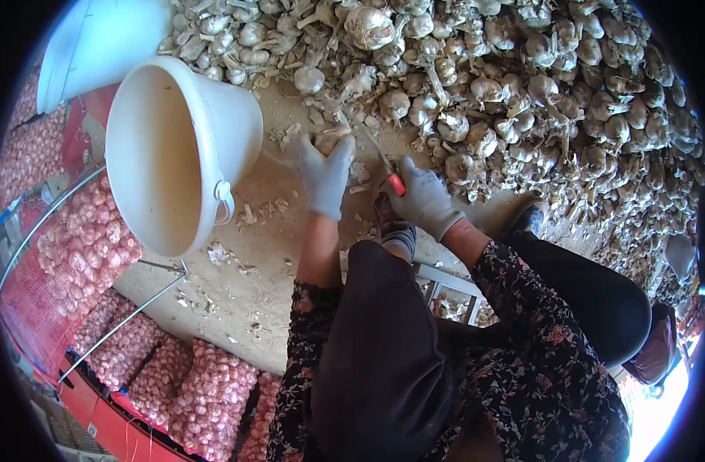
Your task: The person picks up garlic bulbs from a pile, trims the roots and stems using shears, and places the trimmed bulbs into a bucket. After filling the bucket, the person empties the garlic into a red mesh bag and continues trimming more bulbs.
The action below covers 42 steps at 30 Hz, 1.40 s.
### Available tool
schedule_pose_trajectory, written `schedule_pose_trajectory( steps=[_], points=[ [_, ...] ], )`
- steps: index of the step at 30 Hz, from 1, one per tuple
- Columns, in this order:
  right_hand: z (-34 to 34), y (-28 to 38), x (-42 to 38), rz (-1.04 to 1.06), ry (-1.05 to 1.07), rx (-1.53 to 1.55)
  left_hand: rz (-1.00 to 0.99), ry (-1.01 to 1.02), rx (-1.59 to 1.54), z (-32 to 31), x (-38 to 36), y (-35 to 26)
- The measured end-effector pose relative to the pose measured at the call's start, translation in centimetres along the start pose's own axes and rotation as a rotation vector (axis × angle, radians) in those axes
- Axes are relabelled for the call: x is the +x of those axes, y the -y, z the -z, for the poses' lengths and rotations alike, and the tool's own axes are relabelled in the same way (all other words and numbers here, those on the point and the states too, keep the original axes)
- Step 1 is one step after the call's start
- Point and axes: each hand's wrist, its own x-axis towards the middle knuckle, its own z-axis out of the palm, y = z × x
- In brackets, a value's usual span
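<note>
My left hand, in a pale grey work glove, is closed around a garlic bulb with its stem end pointing away from me. In my right hand, gloved the same way, is a knife with a red handle. Its long, narrow, dark blade slants up and left, with the far end close to the bulb's stem. Both hands are over the dusty floor at the near edge of a large heap of garlic with dried stalks.
A white bucket lies tilted at left, its mouth facing me, beside another pale container. Red mesh sacks of garlic line the lower left, near a thin metal hoop frame. Peel scraps litter the floor. A metal stool frame shows beneath me.
</note>
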Motion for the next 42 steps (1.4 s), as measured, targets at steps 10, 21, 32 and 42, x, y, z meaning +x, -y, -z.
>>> schedule_pose_trajectory(
  steps=[10,21,32,42],
  points=[
    [-1.1,-4.7,-2.9,-0.159,-0.117,0.254,-0.367,0.031,1.36,1.9,0.6,3.5],
    [0.2,-3.7,-4.1,0.181,-0.182,-0.07,0.114,0.537,-0.933,2.2,-2.0,1.6],
    [4.1,-1.3,-5.3,0.211,-0.141,-0.3,-0.038,0.542,-0.347,2.2,-3.7,-5.2],
    [4.3,-0.8,-4.9,0.215,-0.152,-0.353,-0.443,0.313,0.156,0.5,-3.5,-4.3]
  ],
)
